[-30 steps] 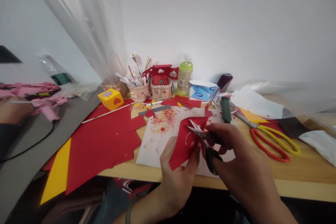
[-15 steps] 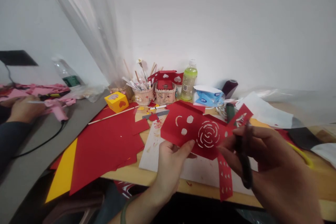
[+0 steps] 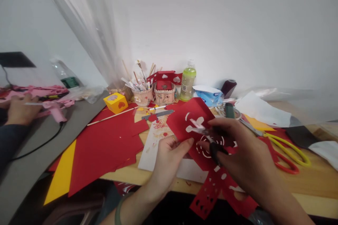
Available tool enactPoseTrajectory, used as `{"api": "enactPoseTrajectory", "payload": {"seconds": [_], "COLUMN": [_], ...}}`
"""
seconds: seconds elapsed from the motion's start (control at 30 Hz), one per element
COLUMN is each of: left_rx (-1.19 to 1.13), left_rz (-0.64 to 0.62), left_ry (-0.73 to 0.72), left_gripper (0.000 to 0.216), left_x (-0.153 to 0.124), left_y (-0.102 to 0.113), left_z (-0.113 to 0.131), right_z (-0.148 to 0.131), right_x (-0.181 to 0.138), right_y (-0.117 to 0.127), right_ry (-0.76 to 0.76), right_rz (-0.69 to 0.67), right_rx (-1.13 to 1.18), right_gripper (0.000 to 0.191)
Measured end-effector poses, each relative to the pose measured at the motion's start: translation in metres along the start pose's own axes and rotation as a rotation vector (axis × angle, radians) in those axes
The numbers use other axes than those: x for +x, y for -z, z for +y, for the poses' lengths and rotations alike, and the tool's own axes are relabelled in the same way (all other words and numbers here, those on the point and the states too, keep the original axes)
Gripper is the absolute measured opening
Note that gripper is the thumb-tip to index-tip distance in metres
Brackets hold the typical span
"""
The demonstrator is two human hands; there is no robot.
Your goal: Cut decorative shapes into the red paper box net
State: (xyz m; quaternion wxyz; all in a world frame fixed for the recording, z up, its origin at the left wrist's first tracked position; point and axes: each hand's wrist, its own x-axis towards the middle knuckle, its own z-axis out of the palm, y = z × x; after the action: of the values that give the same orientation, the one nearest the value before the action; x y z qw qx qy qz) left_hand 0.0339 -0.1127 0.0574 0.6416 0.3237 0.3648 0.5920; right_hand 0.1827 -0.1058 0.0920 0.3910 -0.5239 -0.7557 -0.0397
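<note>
My left hand (image 3: 169, 160) pinches the lower left edge of a red paper cutout (image 3: 182, 121), thumb on top. The cutout is tilted above the table, with a curved slit, rounded holes and a swirl of slits; strips with small holes (image 3: 204, 197) hang from its lower end. My right hand (image 3: 237, 151) is closed around small scissors with dark handles (image 3: 218, 151). Their blades are over the cutout near the rounded holes; whether they pass through the paper I cannot tell. Part of the swirl is hidden behind my right hand.
Red paper sheets (image 3: 102, 147) lie left, near a yellow box (image 3: 116, 102). Behind stand a tool cup (image 3: 142, 96), a green bottle (image 3: 188, 82) and a tissue pack (image 3: 208, 96). Large scissors (image 3: 287, 144) lie right. At far left is another person's hand (image 3: 22, 109).
The cutout has turned so its strips hang nearer me. My right hand has moved left, bringing the scissors over the holes. The large red-and-yellow scissors now show more fully.
</note>
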Motion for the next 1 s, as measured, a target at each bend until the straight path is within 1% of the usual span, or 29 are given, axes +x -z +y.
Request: {"api": "enactPoseTrajectory", "payload": {"seconds": [0.07,0.17,0.2,0.3,0.33,0.47,0.57,0.6,0.67,0.73,0.77,0.83,0.9,1.0], "left_rx": [0.005,0.01,0.015,0.038,0.047,0.088,0.124,0.133,0.147,0.162,0.171,0.188,0.2,0.21], "left_rz": [-0.004,0.004,0.004,-0.004,-0.005,-0.004,-0.02,-0.021,-0.019,-0.026,-0.035,-0.052,-0.059,-0.05], "left_ry": [0.012,0.029,0.035,0.046,0.047,0.046,0.042,0.039,0.036,0.041,0.046,0.056,0.059,0.059], "left_gripper": [0.026,0.023,0.023,0.024,0.023,0.021,0.022,0.022,0.023,0.024,0.024,0.025,0.026,0.027], "left_x": [0.0008,0.0012,0.0014,0.0026,0.0032,0.0052,0.0065,0.0069,0.0079,0.0086,0.0087,0.0087,0.0085,0.0084], "left_y": [-0.0001,-0.0006,-0.0007,0.0002,0.0009,0.0045,0.0067,0.0073,0.0083,0.0088,0.0088,0.0085,0.008,0.0081], "left_z": [0.0012,0.0028,0.0032,0.0044,0.0049,0.0061,0.0059,0.0057,0.0052,0.005,0.005,0.0052,0.0052,0.0047], "right_z": [-0.0005,-0.0006,-0.0005,-0.0005,-0.0005,-0.0003,0.0006,0.0013,0.0021,0.0012,0.0002,-0.0019,-0.002,0.0016], "right_x": [0.0006,0.0009,0.0007,-0.0001,-0.0002,0.0007,0.0017,0.002,0.0025,0.0023,0.0019,0.0009,0.0,-0.0009], "right_y": [0.0,0.0013,0.0017,0.0019,0.0016,0.0009,0.0015,0.002,0.0032,0.0038,0.0036,0.0018,-0.0006,-0.0023], "right_ry": [-0.001,-0.055,-0.043,0.052,0.063,0.025,0.111,0.116,0.049,-0.018,-0.019,0.045,0.09,0.043], "right_rz": [-0.013,0.067,0.069,0.009,0.008,0.071,0.042,0.055,0.112,0.154,0.15,0.111,0.076,0.106], "right_rx": [-0.026,-0.04,-0.035,-0.06,-0.081,-0.09,-0.148,-0.188,-0.229,-0.201,-0.184,-0.185,-0.225,-0.258], "right_gripper": [0.029,0.03,0.031,0.036,0.037,0.037,0.035,0.035,0.036,0.033,0.032,0.029,0.03,0.037]}}
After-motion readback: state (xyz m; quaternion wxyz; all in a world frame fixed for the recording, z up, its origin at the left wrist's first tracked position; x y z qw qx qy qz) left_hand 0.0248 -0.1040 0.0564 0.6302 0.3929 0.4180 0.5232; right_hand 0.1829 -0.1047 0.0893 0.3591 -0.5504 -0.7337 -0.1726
